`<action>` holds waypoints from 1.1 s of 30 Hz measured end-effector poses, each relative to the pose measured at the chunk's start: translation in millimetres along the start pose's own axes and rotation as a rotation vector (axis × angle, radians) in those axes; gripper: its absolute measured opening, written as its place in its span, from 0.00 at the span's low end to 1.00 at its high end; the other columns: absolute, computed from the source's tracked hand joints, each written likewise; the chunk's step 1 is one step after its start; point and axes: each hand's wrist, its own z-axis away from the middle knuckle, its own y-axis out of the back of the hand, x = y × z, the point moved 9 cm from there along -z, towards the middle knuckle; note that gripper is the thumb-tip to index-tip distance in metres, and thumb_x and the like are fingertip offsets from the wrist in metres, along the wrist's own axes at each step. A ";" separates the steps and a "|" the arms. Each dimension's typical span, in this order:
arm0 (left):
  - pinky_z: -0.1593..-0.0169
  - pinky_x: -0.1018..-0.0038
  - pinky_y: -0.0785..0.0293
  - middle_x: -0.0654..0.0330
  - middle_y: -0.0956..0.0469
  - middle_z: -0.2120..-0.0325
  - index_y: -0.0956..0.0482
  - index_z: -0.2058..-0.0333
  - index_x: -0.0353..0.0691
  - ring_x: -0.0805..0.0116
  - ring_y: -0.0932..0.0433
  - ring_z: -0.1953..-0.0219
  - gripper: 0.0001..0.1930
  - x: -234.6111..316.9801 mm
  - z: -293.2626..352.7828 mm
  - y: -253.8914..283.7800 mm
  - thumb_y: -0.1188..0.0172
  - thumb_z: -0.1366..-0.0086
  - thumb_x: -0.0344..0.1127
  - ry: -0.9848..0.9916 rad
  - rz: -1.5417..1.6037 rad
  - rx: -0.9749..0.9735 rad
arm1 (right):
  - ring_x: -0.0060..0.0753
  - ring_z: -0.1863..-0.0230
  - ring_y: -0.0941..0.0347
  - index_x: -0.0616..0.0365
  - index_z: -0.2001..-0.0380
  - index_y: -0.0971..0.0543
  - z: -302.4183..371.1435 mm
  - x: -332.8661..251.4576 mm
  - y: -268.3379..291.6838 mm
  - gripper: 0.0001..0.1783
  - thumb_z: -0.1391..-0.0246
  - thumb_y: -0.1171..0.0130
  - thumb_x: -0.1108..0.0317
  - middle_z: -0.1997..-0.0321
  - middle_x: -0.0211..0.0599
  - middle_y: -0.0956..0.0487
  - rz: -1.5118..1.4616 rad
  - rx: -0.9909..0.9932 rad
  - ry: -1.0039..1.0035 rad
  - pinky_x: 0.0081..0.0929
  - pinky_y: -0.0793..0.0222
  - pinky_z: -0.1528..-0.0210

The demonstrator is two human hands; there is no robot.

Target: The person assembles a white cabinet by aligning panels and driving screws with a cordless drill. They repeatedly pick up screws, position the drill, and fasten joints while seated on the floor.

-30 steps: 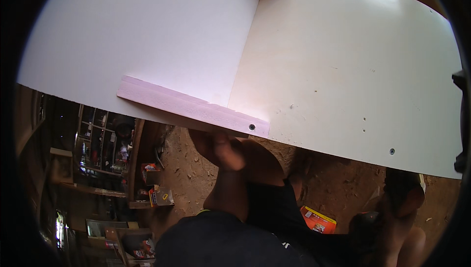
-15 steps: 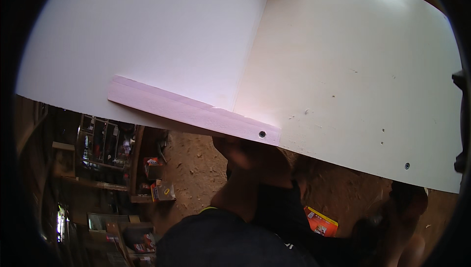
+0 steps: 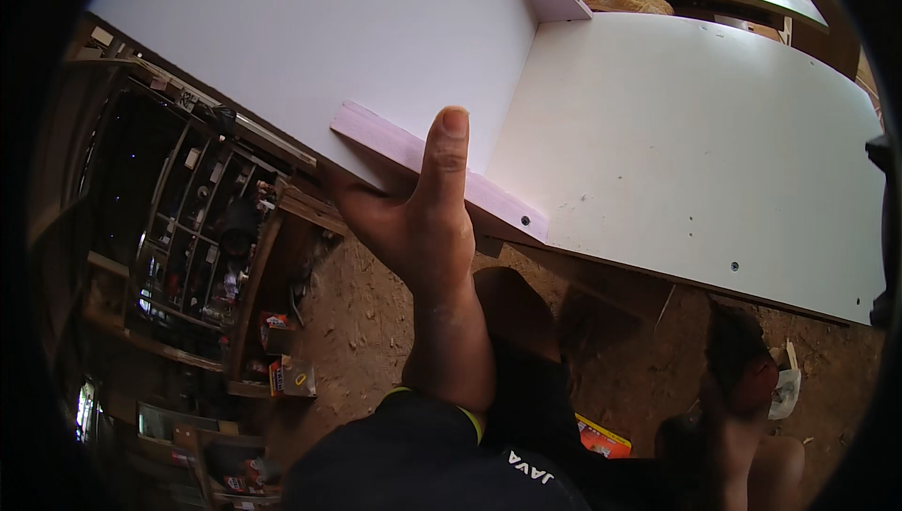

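Raised left hand (image 3: 418,229) over edge of left white panel (image 3: 310,51), upper left | gripping it with fingers hidden; cannot make out right hand | apparently joined to right white panel (image 3: 639,145), with screw (image 3: 525,221) in pink strip (image 3: 376,129) | cannot tell remaining steps

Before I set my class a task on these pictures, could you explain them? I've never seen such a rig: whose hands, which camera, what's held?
There is no machine: a person works bare-handed. The view is from a wide fisheye camera worn on the head, looking down, so straight edges bend. Smooth white panels meet at a corner, with a long pale-pink strip bearing a dark round screw. The left hand is at the lower edge, its thumb before the strip; the other fingertips are hidden, so I cannot tell how closed its grip is. The right hand cannot be made out clearly. A flat orange-and-yellow package lies on brown earth.
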 end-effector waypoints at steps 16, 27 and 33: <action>0.48 0.66 0.20 0.42 0.20 0.55 0.28 0.47 0.18 0.57 0.17 0.53 0.26 -2.3 3.8 6.4 0.34 0.37 0.34 0.100 -0.147 0.141 | 0.22 0.48 0.34 0.56 0.48 0.31 24.8 -1.8 6.7 0.26 0.49 0.35 0.79 0.51 0.28 0.31 -0.053 0.031 0.108 0.20 0.36 0.45; 0.47 0.65 0.22 0.44 0.20 0.54 0.25 0.49 0.20 0.58 0.18 0.53 0.25 -1.9 2.5 5.2 0.33 0.36 0.36 0.095 -0.191 0.114 | 0.21 0.53 0.35 0.54 0.52 0.31 21.0 -9.3 2.8 0.27 0.52 0.29 0.82 0.55 0.26 0.33 -0.124 0.034 0.135 0.22 0.37 0.49; 0.39 0.63 0.29 0.42 0.26 0.46 0.31 0.42 0.22 0.56 0.25 0.44 0.30 -6.5 4.1 13.8 0.35 0.37 0.37 0.041 0.056 0.022 | 0.23 0.52 0.37 0.54 0.55 0.32 15.3 4.8 2.1 0.28 0.55 0.28 0.84 0.55 0.27 0.34 0.017 -0.025 0.035 0.22 0.39 0.46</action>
